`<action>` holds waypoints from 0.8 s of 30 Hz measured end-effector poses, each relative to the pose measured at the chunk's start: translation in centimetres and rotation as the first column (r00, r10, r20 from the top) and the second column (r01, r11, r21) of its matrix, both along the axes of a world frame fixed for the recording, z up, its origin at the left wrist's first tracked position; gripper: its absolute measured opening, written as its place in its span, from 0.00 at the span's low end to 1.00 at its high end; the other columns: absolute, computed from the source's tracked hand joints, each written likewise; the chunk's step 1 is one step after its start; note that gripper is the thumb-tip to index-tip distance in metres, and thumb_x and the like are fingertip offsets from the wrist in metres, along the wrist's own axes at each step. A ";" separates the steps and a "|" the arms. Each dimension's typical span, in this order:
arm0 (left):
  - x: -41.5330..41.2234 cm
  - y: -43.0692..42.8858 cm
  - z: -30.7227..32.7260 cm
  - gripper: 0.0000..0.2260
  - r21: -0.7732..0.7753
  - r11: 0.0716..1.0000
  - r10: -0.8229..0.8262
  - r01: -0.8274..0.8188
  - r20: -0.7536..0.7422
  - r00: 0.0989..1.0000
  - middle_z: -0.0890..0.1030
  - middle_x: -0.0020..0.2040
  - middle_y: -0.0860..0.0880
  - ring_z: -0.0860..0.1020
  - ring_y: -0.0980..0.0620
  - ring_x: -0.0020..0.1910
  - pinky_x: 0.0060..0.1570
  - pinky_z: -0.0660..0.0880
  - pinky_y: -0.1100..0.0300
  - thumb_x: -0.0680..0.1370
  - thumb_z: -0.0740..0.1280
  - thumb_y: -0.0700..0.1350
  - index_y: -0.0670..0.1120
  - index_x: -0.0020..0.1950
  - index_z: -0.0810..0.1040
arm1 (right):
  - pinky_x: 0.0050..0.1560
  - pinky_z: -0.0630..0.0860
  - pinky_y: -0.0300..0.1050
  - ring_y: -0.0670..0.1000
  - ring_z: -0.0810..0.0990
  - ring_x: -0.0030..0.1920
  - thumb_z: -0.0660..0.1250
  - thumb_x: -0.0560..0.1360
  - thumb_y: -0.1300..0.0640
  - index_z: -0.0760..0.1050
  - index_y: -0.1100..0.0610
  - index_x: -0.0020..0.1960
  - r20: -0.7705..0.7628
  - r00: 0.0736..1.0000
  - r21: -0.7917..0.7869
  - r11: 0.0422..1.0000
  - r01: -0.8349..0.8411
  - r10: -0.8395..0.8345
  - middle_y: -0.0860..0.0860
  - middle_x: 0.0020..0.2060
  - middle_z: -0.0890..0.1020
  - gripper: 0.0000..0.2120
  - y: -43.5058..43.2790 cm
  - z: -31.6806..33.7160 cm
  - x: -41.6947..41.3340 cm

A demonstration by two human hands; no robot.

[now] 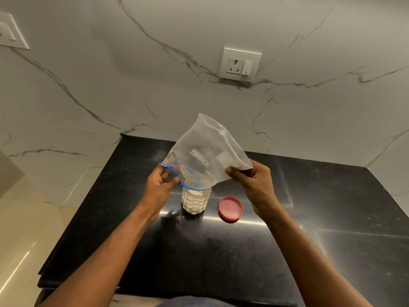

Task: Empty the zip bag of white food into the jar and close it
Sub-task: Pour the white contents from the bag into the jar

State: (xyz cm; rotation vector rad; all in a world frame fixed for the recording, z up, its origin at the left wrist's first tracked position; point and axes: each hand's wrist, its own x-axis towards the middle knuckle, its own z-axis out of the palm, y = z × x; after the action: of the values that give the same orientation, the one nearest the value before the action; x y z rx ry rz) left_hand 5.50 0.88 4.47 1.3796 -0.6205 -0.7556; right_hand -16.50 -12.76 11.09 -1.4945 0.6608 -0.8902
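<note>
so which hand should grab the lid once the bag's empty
Probably the right hand. The pink lid lies on the counter right of the jar, just below that hand, which holds only the bag corner. The left hand holds the bag's mouth over the jar.

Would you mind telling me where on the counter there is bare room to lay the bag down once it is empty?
The counter is bare in front of the jar and lid, towards its near edge, and right of the lid. It is crowded only at the jar, where both hands hold the bag over it, the lid close by.
</note>
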 end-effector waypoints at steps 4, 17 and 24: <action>0.1 0.1 -0.3 0.24 0.002 1.000 0.005 -0.005 -0.030 1.000 0.87 0.60 0.54 0.85 0.58 0.59 0.48 0.81 0.69 0.80 0.67 0.29 0.55 0.67 0.77 | 0.59 0.84 0.46 0.44 0.87 0.54 0.77 0.75 0.62 0.80 0.48 0.57 -0.183 0.981 -0.028 0.997 -0.073 0.067 0.47 0.51 0.88 0.15 0.9 -1.0 1.0; -0.3 0.4 -0.1 0.23 0.014 0.999 0.034 -0.034 -0.065 0.997 0.88 0.57 0.56 0.85 0.58 0.58 0.48 0.82 0.67 0.80 0.68 0.30 0.57 0.64 0.77 | 0.43 0.82 0.36 0.44 0.87 0.45 0.76 0.76 0.60 0.84 0.50 0.49 -0.280 0.960 -0.240 0.967 -0.083 0.013 0.40 0.41 0.87 0.06 0.9 -1.4 2.3; -0.6 0.3 0.0 0.23 0.015 0.999 0.034 -0.034 -0.058 0.998 0.88 0.57 0.56 0.85 0.59 0.58 0.49 0.83 0.66 0.80 0.67 0.29 0.56 0.64 0.77 | 0.51 0.84 0.40 0.51 0.87 0.53 0.74 0.78 0.61 0.83 0.55 0.57 -0.177 0.984 -0.175 0.984 -0.033 0.001 0.51 0.52 0.87 0.09 1.0 -1.9 2.1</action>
State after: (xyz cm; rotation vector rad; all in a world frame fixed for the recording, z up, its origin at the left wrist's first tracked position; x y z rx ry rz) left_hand 4.93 1.15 4.50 1.3726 -0.5459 -0.7713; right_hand -14.35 -11.75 9.15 -1.7520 0.7106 -0.8263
